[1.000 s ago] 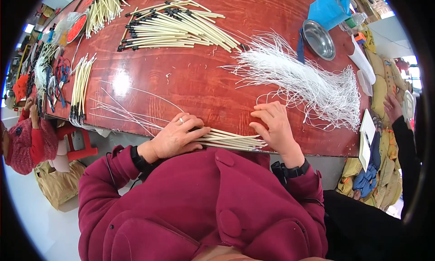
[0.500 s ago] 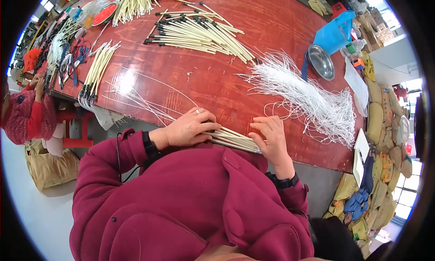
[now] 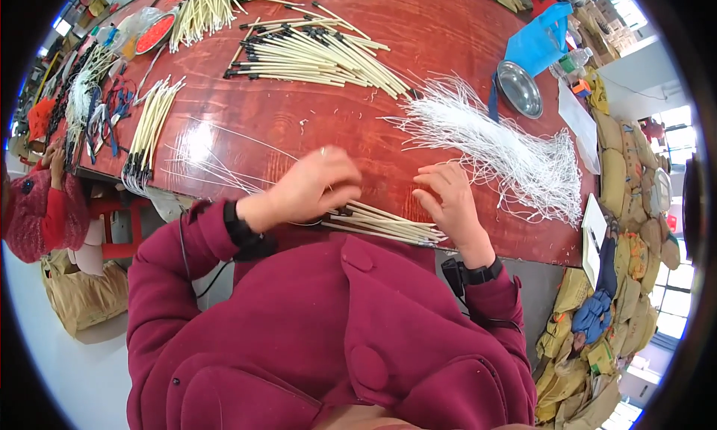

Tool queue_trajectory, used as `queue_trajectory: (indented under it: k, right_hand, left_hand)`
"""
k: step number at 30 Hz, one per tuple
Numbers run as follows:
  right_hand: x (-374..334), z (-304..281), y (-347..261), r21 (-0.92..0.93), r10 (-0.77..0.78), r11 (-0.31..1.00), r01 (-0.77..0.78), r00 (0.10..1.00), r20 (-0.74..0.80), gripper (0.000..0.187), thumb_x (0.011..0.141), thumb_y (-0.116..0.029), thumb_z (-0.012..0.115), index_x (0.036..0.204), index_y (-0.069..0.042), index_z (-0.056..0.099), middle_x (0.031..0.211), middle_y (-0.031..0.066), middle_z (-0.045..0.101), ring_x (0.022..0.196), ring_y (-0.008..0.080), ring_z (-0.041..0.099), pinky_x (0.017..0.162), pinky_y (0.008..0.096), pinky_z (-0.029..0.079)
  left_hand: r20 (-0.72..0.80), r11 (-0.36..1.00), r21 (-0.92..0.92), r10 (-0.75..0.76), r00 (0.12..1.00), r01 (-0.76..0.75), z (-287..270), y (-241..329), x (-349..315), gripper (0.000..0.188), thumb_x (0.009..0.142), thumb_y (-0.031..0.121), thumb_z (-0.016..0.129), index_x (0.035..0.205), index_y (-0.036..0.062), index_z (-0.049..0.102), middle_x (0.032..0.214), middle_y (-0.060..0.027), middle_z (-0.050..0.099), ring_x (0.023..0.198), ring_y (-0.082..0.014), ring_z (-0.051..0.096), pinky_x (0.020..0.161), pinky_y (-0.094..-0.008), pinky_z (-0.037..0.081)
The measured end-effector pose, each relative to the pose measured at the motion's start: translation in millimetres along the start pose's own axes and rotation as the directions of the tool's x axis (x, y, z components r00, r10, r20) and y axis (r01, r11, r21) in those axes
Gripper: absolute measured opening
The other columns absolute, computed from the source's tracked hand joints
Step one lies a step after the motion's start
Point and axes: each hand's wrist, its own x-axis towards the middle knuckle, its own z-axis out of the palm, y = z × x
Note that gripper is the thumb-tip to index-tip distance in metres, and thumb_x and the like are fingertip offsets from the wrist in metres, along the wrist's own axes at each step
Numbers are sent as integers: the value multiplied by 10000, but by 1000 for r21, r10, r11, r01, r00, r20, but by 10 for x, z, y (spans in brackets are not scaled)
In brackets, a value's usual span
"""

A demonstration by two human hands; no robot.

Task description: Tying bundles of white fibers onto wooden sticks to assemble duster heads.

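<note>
A small bundle of pale sticks (image 3: 388, 225) lies along the table's near edge, with white ends at the right. My left hand (image 3: 317, 185) hovers above the bundle's left end, fingers curved and parted from the thumb, slightly blurred. It holds nothing that I can see. Beside the right end is my right hand (image 3: 452, 202), thumb and fingers apart and nothing between them. Its lower side is close to the sticks; whether it touches them I cannot tell. Loose white strings (image 3: 224, 165) lie left of my left hand. The bundle's left tips are partly hidden by that hand.
A large bunch of white strings (image 3: 508, 150) covers the right part of the red table (image 3: 299, 135). Farther back lie black-tipped sticks (image 3: 314, 57), a metal bowl (image 3: 519, 89) and a blue watering can (image 3: 538, 42). Another bundle (image 3: 155, 124) lies left, near another person (image 3: 48, 206).
My left hand has let go of the stick bundle and risen away from it. My right hand has come off the sticks' right end. The view has shifted slightly.
</note>
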Motion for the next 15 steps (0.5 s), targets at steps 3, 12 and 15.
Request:
queue_trajectory:
  k: [3, 12, 15]
  right_hand:
    - [-35, -6, 34, -18, 35, 999, -36, 999, -23, 210, 840, -142, 783, 1023, -55, 727, 1117, 89, 706, 1052, 298, 612, 930, 418, 474]
    - [-69, -44, 22, -65, 129, 989, -136, 987, -94, 225, 836, -90, 773, 1053, -48, 733, 1164, 102, 700, 1078, 310, 617, 951, 416, 479]
    - [-107, -54, 20, -74, 134, 987, -141, 986, -98, 234, 837, -85, 770, 1064, -47, 730, 1170, 102, 699, 1077, 310, 617, 949, 413, 480]
  left_hand:
    - [-50, 993, 122, 2, 999, 4, 130, -181, 509, 241, 888, 200, 749, 1085, 80, 677, 1032, -105, 658, 1047, -352, 621, 979, -468, 490]
    - [-92, 889, 450, -51, 994, 87, 868, -445, 1120, 148, 886, 170, 709, 934, 55, 630, 977, -135, 637, 982, -342, 631, 836, -458, 518]
    - [129, 899, 436, -16, 992, -42, 862, -338, 927, 139, 906, 155, 670, 950, 35, 616, 985, -156, 631, 978, -340, 628, 842, -450, 520]
